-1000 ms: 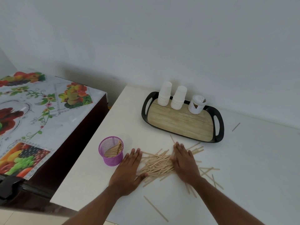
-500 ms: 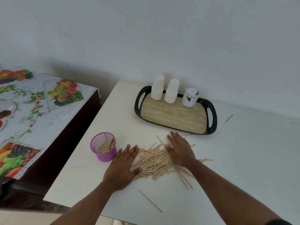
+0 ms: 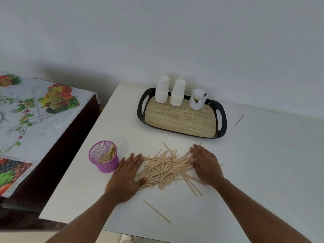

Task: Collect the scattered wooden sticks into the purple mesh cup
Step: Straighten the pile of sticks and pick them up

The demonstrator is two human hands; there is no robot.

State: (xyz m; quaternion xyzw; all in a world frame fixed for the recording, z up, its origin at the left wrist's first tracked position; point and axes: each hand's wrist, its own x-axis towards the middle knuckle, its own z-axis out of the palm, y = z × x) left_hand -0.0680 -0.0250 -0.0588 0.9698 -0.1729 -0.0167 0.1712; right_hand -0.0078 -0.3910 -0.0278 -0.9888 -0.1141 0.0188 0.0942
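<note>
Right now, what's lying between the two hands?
In the head view, a heap of wooden sticks lies between the left hand and right hand.

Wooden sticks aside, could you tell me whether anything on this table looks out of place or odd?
Nothing besides them: the tray and its white cup stacks stand tidy. Two stray sticks lie apart from the pile: one near the front edge, one right of the tray.

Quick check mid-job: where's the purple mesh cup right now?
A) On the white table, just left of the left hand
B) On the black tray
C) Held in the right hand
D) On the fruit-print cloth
A: the purple mesh cup stands on the white table beside the left hand, some sticks already inside.
</note>
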